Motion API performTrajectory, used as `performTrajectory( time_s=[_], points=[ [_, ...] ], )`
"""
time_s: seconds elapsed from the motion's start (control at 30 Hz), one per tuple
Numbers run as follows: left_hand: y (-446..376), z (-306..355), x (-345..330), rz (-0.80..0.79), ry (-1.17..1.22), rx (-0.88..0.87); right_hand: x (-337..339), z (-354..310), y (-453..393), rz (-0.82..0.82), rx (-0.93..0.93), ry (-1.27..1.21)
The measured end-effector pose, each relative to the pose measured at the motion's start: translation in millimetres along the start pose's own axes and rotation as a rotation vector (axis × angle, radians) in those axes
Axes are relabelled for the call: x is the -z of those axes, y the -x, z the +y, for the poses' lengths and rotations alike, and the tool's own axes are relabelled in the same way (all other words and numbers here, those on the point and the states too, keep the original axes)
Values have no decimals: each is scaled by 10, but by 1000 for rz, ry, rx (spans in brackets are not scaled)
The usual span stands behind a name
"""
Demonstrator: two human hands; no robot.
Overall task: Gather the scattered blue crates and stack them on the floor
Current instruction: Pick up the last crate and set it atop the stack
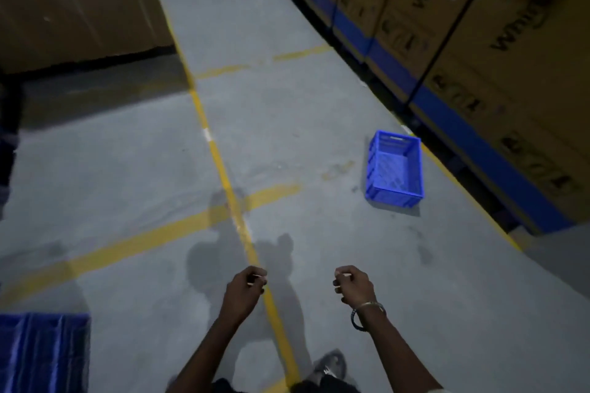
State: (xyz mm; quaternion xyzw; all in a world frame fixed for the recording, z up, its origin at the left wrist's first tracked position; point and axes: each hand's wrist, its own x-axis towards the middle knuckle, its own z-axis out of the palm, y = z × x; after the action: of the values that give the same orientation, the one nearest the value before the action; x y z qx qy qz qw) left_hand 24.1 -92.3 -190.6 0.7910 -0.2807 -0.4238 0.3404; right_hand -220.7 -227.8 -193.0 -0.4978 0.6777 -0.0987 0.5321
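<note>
One empty blue crate (395, 169) sits upright on the grey floor, ahead and to the right, close to the rack of cartons. Part of more blue crates (43, 352) shows at the bottom left corner, blurred and cut off by the frame edge. My left hand (244, 292) and my right hand (354, 285) hang in front of me low in the view, both loosely curled with nothing in them. Both are well short of the lone crate. A bangle and a dark band circle my right wrist.
Tall brown cartons on blue racking (479, 73) line the right side. A large brown carton wall (73, 0) stands at the top left. Yellow floor lines (220, 163) cross the aisle. My foot in a sandal (330, 365) shows at the bottom.
</note>
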Motion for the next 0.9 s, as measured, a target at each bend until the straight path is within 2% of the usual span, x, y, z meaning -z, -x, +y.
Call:
performTrajectory(
  time_s=[0.13, 0.3, 0.57, 0.73, 0.9],
  points=[
    [-128, 664, -942, -137, -48, -87, 863, 144, -345, 108, -38, -144],
    [-492, 1371, -1724, -243, -79, -143, 1605, 197, -773, 213, -50, -316],
    [-1398, 2174, -2546, -311, 29, 54, 2523, 22, -1520, 290, -87, -387],
    [-2383, 2909, -3144, -345, 66, 84, 3227, -361, -2360, 341, -93, -335],
    [-3136, 3758, -3657, -346, 111, 114, 3832, -1101, -3144, 336, -93, -283]
  ],
)
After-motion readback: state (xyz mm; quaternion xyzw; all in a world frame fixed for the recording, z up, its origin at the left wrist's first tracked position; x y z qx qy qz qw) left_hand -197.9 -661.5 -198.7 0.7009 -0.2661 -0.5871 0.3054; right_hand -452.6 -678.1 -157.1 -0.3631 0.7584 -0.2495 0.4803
